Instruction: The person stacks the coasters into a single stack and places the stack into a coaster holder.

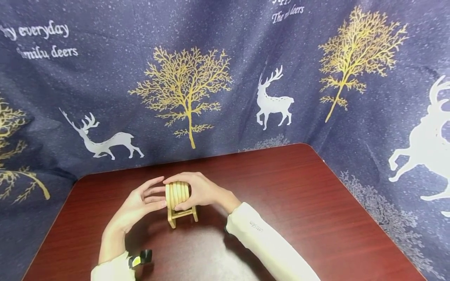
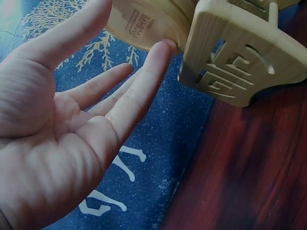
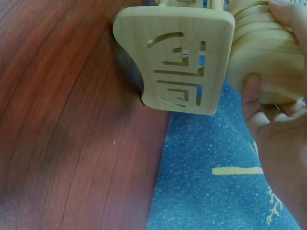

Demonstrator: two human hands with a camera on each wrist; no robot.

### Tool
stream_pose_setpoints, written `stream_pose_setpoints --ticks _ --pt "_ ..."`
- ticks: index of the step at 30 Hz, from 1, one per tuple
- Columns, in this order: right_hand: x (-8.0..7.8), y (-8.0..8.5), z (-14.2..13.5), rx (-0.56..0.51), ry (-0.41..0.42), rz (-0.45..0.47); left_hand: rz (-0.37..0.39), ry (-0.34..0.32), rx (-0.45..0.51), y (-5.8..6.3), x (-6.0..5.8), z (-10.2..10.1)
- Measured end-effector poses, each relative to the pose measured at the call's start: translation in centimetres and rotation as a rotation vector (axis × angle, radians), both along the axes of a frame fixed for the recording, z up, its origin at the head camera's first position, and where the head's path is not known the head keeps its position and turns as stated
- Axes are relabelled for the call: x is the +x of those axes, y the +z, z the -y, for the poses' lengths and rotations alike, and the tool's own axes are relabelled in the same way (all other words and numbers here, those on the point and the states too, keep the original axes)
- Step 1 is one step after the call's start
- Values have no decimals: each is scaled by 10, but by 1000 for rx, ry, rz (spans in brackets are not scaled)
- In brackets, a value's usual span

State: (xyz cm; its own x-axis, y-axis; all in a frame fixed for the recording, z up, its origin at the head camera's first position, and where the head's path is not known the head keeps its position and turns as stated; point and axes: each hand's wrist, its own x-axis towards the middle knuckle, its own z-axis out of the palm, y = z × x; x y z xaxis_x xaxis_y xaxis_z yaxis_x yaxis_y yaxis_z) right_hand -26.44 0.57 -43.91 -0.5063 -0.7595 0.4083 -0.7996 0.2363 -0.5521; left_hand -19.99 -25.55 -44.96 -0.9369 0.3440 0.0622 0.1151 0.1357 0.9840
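A row of round bamboo coasters (image 1: 178, 194) stands on edge in a light wooden holder (image 1: 182, 214) with carved end panels. My right hand (image 1: 202, 190) grips the coaster row, thumb on the near side and fingers over the top; the right wrist view shows its thumb on the outer coaster (image 3: 268, 62) beside the holder (image 3: 175, 91). At the other end, my left hand (image 1: 133, 205) has its fingers loosely spread. In the left wrist view, one fingertip of that hand (image 2: 72, 120) touches the rim of the end coaster (image 2: 132, 26), which bears printed lettering.
The holder stands toward the back of a reddish-brown wooden table (image 1: 299, 218). Behind it hangs a dark blue cloth (image 1: 242, 43) printed with deer and golden trees. A black device with a yellow-green patch (image 1: 140, 258) sits at the left wrist.
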Motion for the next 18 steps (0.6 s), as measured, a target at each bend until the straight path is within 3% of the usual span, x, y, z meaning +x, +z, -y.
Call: stream_pose_setpoints --ticks 11,18 --pt "0 -7 1 66 -17 -18 -23 -34 23 -5 -1 -1" --pt "2 -10 3 92 -25 -21 -66 -20 -24 -10 -2 2"
